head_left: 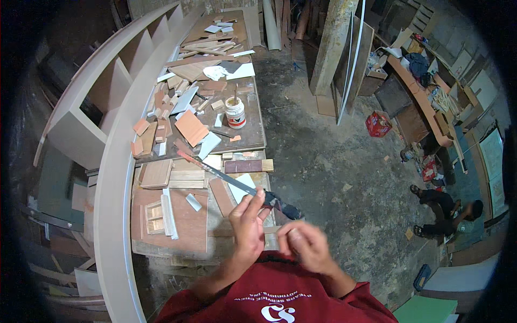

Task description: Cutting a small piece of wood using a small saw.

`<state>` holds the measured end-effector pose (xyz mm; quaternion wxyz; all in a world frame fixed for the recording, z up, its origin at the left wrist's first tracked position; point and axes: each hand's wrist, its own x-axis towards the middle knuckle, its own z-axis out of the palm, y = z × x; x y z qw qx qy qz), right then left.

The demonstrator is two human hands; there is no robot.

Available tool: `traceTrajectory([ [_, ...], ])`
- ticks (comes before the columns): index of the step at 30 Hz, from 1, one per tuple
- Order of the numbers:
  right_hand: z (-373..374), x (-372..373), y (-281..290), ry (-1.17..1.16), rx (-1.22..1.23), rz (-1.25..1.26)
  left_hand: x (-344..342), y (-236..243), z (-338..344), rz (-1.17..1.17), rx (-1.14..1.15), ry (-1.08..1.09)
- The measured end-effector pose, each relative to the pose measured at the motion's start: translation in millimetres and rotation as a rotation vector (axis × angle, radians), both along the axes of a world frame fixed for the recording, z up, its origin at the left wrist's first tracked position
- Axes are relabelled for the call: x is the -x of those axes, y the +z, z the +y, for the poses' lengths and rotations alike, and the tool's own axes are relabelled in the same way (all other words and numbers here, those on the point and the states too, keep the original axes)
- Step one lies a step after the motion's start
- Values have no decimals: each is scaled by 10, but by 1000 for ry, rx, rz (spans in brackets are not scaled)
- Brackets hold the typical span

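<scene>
My left hand (246, 229) grips a long, thin, dark strip (223, 176) with a reddish far end, raised at a slant over the workbench. A black, crumpled-looking piece (285, 209) is at the strip's near end, beside my fingers. My right hand (307, 247), slightly blurred, is curled just below and right of it; what its fingers hold, if anything, I cannot make out. Beneath are light wooden pieces (188, 180), a small wooden frame (155, 218) and a board (191, 242).
A long pale shelving unit (110, 226) lines the left. Offcuts (191, 128) and a glue jar (235, 116) lie farther along the bench (247, 91). Right are a concrete floor (350, 204), a leaning post (328, 54), a red box (377, 124) and a seated person (447, 215).
</scene>
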<state>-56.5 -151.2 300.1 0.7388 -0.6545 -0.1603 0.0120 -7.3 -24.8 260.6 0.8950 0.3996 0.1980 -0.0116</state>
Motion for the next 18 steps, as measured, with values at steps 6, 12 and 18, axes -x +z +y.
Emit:
traceTrajectory([
  [6,-584,-297,19,-128,276,-60,15,23,9,-139,-41,-66],
  [12,-703,-315,95,125,842,-479,-14,124,85,-110,26,-72],
  [18,-251,-95,-207,215,604,-358,-74,115,42,-93,180,-35],
])
